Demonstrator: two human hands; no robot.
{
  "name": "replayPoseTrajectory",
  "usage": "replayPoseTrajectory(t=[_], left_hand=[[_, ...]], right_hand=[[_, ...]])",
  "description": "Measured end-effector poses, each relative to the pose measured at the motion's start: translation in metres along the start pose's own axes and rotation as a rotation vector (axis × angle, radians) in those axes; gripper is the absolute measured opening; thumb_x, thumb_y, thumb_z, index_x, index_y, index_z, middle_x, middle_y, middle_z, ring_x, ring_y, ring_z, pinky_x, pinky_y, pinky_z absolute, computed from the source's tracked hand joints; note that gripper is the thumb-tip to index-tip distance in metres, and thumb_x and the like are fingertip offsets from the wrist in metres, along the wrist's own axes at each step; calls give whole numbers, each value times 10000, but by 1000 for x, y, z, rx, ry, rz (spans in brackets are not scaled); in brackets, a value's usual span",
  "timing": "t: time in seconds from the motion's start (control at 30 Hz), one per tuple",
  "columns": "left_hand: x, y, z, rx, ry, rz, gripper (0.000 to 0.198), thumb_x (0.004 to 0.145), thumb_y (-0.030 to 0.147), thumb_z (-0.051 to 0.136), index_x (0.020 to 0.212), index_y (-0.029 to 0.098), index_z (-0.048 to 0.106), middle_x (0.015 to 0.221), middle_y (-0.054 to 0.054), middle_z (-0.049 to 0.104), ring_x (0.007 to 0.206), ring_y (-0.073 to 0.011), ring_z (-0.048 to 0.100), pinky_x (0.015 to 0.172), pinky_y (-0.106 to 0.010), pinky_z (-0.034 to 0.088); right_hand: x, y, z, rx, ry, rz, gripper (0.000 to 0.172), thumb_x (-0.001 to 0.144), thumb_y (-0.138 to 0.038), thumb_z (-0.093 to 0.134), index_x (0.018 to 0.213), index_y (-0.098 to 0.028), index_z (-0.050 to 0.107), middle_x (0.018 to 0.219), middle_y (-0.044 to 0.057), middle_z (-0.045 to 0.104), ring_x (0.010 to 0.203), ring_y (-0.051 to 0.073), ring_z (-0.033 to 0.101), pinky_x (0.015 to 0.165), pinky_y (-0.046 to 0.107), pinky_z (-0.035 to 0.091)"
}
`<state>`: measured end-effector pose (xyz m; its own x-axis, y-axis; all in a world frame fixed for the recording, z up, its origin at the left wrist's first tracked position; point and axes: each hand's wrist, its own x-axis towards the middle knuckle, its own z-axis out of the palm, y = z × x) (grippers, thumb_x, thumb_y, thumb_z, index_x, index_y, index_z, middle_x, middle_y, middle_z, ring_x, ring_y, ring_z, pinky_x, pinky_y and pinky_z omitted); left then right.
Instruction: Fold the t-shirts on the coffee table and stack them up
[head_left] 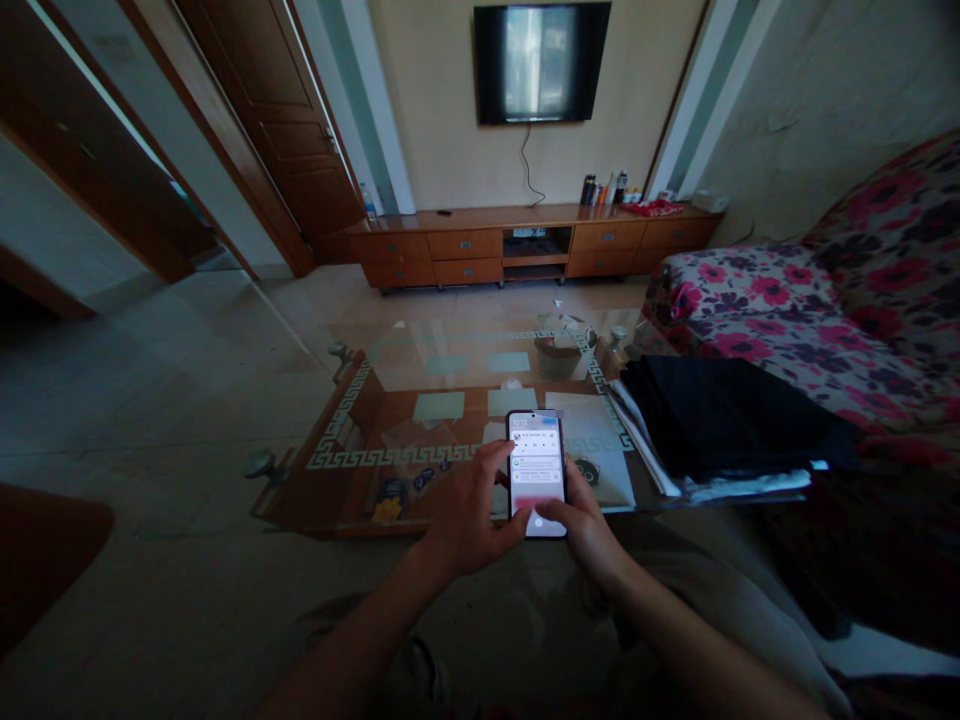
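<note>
A smartphone [536, 475] is upright in front of me with its screen lit, showing a clock and several notification panels. My right hand [589, 515] is wrapped round its right edge, the thumb lying over the lower part of the screen. My left hand [476, 510] is at the phone's left edge. Its index finger touches near the upper left side and its thumb the lower left corner. The other left fingers are partly hidden. Below the phone is a glass coffee table [465, 460] with a Greek-key border.
Folded black clothes [727, 410] lie on the table's right side. Beyond is a floral-covered sofa [757, 290]. A low wooden TV cabinet [465, 245] stands along the far wall, bearing several bottles [600, 190]. A television [540, 65] hangs above it. A bin [559, 355] shows past the glass.
</note>
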<state>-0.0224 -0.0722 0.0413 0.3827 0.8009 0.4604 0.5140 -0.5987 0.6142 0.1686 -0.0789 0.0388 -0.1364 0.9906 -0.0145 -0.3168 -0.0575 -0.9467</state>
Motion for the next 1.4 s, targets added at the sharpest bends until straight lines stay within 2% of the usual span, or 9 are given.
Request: replayPoseTrajectory(t=[0.2, 0.33, 0.43, 0.5, 0.6, 0.73, 1.0, 1.27, 1.4], left_hand=[[0, 0, 0, 32, -5, 55, 709, 910, 329, 671, 1529, 290, 327, 1503, -165, 448, 1328, -309, 545, 1041, -508, 533], [-1, 0, -1, 121, -25, 55, 550, 931, 338, 648, 1444, 317, 450, 1523, -145, 400, 1178, -263, 642, 960, -465, 575], [-1, 0, -1, 143, -34, 36, 514, 931, 357, 642, 1418, 308, 488, 1525, -143, 395, 1104, -244, 673, 929, -454, 586], [0, 1, -1, 132, -30, 38, 537, 925, 355, 648, 1431, 304, 475, 1524, -148, 406, 1167, -267, 654, 950, -461, 579], [1, 1, -1, 63, -8, 46, 689, 903, 344, 675, 1513, 290, 359, 1503, -165, 451, 1283, -302, 589, 998, -482, 559], [0, -1, 2, -23, 10, 19, 833, 884, 338, 699, 1569, 264, 229, 1515, -185, 454, 1277, -296, 589, 996, -480, 561], [-2, -3, 3, -23, 1, 7, 835, 895, 352, 677, 1581, 266, 208, 1537, -198, 432, 1252, -304, 597, 986, -496, 565], [-2, -1, 2, 20, 15, 8, 835, 889, 373, 676, 1580, 262, 219, 1523, -190, 453, 1243, -313, 606, 995, -525, 552], [-1, -1, 2, 9, 20, 29, 831, 887, 351, 672, 1577, 256, 219, 1521, -189, 449, 1296, -318, 571, 995, -514, 553]], right_hand=[[-1, -1, 0, -2, -1, 12, 626, 712, -126, 651, 1323, -248, 583, 1256, 31, 715, 1164, 279, 641, 1020, 412, 487], [-1, 0, 1, 21, 6, 37, 626, 707, -137, 657, 1318, -255, 587, 1240, 31, 719, 1134, 284, 650, 1007, 425, 501], [-1, 0, 1, 22, 9, 33, 635, 703, -141, 660, 1324, -256, 590, 1245, 34, 719, 1131, 287, 652, 1019, 434, 497], [-1, -1, 1, 20, 5, 28, 650, 701, -145, 663, 1337, -252, 591, 1250, 40, 719, 1143, 293, 649, 1026, 441, 491], [-1, -2, 1, 24, 4, 27, 691, 694, -150, 668, 1372, -254, 578, 1270, 43, 712, 1171, 304, 642, 1041, 453, 480], [-1, -1, 2, 38, 0, 35, 742, 689, -148, 673, 1410, -271, 549, 1283, 39, 705, 1158, 301, 650, 1028, 451, 487], [-2, 0, 0, 20, -6, 22, 715, 709, -142, 650, 1404, -263, 539, 1362, 47, 666, 1182, 298, 633, 1024, 440, 492], [-1, 0, 1, 3, -2, 22, 739, 696, -153, 646, 1419, -256, 529, 1237, 44, 706, 1163, 306, 633, 1019, 457, 495], [-2, -2, 1, 15, -4, 32, 761, 695, -148, 646, 1435, -268, 522, 1313, 44, 684, 1185, 304, 629, 1039, 462, 486]])
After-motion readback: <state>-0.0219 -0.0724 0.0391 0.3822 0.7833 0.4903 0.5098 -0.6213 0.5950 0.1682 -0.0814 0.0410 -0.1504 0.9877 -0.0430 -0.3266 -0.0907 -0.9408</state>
